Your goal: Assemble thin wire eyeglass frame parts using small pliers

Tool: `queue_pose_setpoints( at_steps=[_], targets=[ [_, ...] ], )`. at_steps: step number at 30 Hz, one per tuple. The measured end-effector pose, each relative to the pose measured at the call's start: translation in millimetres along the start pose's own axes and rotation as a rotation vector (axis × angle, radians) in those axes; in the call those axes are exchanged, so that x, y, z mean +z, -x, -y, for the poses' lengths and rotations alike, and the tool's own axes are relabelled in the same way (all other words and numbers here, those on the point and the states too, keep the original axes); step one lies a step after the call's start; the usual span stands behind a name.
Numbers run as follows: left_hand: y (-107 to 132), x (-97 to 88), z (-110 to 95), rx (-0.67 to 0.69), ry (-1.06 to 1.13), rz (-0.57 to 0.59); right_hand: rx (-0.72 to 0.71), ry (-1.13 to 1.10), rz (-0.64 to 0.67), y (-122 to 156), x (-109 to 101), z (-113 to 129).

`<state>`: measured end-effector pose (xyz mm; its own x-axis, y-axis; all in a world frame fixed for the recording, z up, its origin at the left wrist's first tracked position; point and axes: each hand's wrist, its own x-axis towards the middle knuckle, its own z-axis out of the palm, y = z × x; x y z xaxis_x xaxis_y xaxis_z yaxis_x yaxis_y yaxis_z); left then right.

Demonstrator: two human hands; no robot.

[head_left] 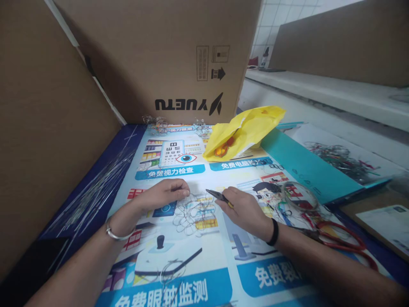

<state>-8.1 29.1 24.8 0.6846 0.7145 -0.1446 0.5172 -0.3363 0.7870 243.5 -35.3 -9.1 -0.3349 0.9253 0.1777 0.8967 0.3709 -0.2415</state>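
Note:
My left hand is closed in a pinch at the upper edge of a loose tangle of thin wire. The wire's loops spread over the printed poster just below my fingertips. In my right hand is a pair of needle-nose pliers, its dark jaws pointing left toward my left fingers. A gap separates the plier tips from those fingers. My palm hides most of the plier handles.
Ahead lies a yellow bag with orange pieces at its mouth. Red-handled scissors and a coil of wire sit right of my right hand. Long straight wires lie left. A teal-edged box holds tangled wire; cardboard stands behind.

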Motion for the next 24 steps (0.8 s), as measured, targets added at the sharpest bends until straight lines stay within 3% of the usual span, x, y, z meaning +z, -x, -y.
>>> queue_pose_setpoints(
  at_steps=[7,15,24],
  targets=[
    [-3.1,0.5,15.0,0.058,0.057,0.01,-0.032,-0.015,-0.031,-2.2,4.6,-3.7],
    [-6.5,4.8,14.2,0.151,-0.002,0.009,-0.027,-0.047,-0.031,-4.4,3.6,-5.1],
    [-6.7,14.1,14.1,0.123,0.13,-0.006,0.005,-0.091,-0.032,-6.9,5.8,-10.4]
  ],
)
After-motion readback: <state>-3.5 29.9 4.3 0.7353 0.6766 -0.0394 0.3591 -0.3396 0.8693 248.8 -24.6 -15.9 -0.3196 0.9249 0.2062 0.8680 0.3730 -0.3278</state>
